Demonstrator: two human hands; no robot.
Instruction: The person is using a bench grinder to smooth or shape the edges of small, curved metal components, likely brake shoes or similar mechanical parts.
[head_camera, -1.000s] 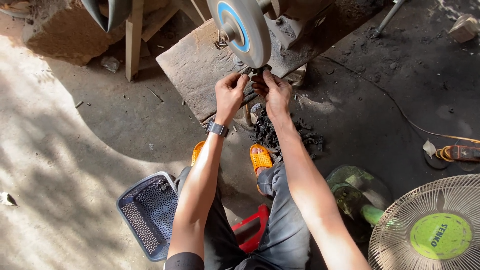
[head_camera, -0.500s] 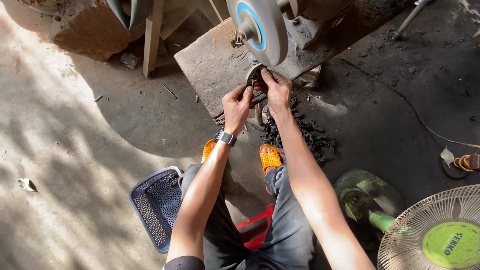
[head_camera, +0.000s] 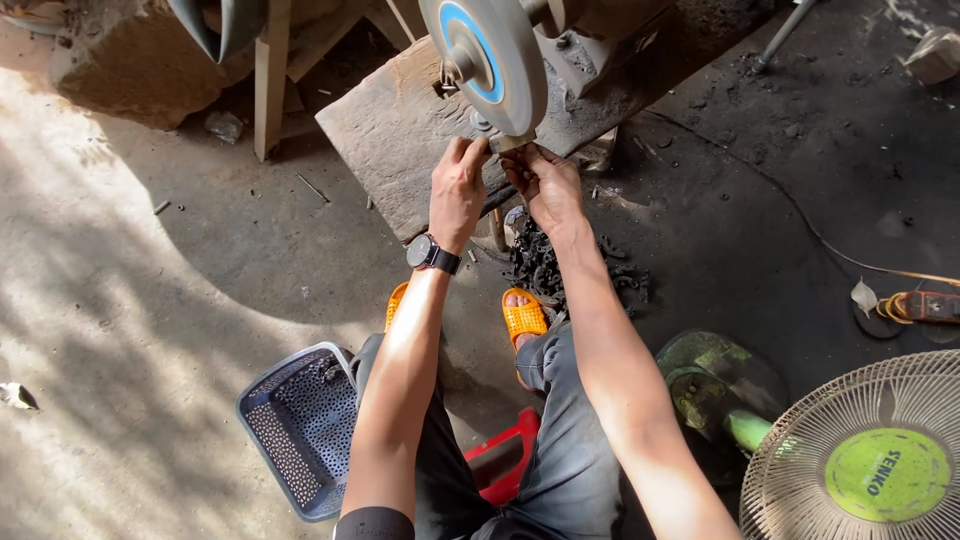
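Small dark metal piece — both hands' grip, grey grinding wheel

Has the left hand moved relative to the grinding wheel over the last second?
No. The left hand stays just below the grinding wheel, beside the right hand; only the camera shifted.

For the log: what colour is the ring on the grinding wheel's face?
Blue, a ring around the hub of the grey round grinding wheel; the head view, the only one, shows it clearly.
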